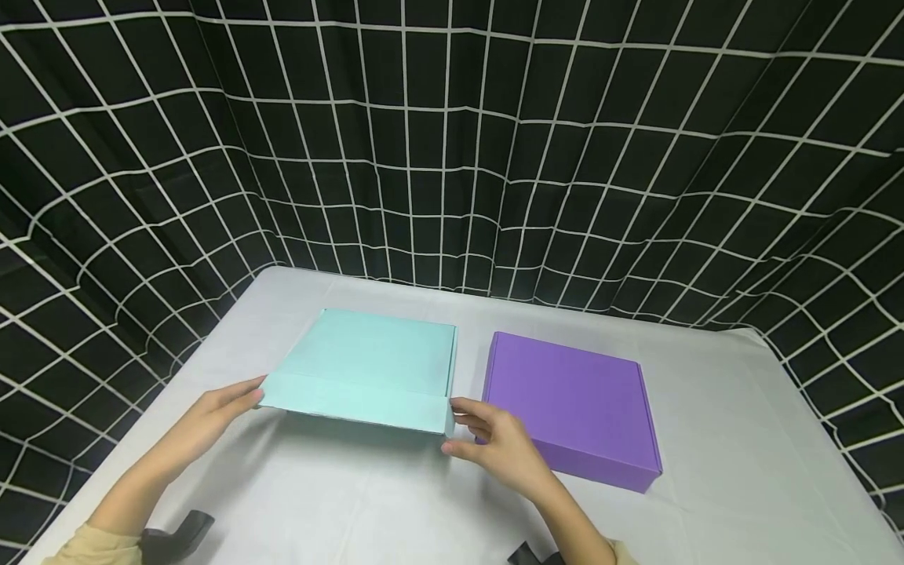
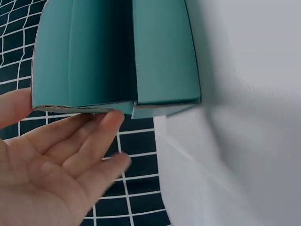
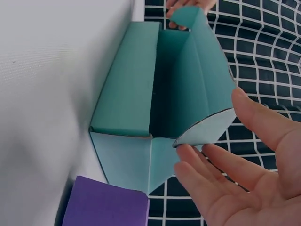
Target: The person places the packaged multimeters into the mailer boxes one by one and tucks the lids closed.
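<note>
A turquoise cardboard box (image 1: 377, 353) lies on the left part of the table with its lid partly raised. The lid's front flap (image 1: 353, 404) points toward me, and both wrist views look into the dark gap under it. My left hand (image 1: 215, 412) holds the lid's left front corner, thumb at the edge and fingertips against the side. At the right front corner, my right hand (image 1: 497, 443) holds the lid beside its small rounded side flap (image 3: 207, 129). In the right wrist view the left hand (image 3: 193, 7) shows at the far end. The box's contents are hidden.
A closed purple box (image 1: 572, 408) stands to the right, close to the turquoise one and right behind my right hand. White cloth (image 1: 720, 439) covers the table. A black curtain with a white grid (image 1: 452, 141) surrounds the back and sides.
</note>
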`<state>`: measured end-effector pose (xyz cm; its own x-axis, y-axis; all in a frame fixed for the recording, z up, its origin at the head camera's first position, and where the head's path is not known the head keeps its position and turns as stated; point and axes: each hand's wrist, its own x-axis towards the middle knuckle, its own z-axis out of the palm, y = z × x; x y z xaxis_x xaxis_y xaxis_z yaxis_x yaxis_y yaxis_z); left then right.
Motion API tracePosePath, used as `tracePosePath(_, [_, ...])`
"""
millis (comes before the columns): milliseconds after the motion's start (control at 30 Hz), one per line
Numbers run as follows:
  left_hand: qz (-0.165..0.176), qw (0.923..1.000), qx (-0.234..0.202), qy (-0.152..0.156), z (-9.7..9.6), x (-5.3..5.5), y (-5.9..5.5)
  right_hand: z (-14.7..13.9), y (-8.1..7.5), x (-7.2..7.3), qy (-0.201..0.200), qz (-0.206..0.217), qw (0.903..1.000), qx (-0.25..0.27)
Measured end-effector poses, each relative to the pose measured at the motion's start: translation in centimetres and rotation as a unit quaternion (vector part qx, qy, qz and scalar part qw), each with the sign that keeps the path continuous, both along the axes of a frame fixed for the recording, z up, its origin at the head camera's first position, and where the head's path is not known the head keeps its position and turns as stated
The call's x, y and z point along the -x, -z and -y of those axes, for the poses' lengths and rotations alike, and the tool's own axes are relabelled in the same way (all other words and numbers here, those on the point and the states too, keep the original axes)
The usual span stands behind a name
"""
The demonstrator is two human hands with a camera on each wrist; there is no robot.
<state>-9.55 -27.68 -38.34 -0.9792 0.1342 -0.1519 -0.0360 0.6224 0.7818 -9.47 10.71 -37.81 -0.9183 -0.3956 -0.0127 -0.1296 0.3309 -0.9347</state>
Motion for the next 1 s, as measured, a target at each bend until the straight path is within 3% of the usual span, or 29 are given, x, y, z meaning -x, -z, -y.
tracePosePath(133, [0.008,0.9988,-0.047,0.000,0.1,-0.2,0.4,0.3,0.3,0.1,0.006,0.007,0.9998,0.016])
tracePosePath(267, [0.008,0.9976,-0.068,0.010,0.1,-0.5,0.8,0.5,0.5,0.1,0.007,0.016,0.9998,0.012])
tracePosePath(600, [0.034,0.9975,-0.059,0.014,-0.3,-1.0,1.8,0.9,1.3,0.1,0.002,0.006,0.9999,-0.012])
tracePosePath(1000, [0.103,0.9927,-0.062,-0.007,-0.5,-0.6,2.6,1.4,2.1,-0.1,0.003,-0.034,0.9989,-0.033])
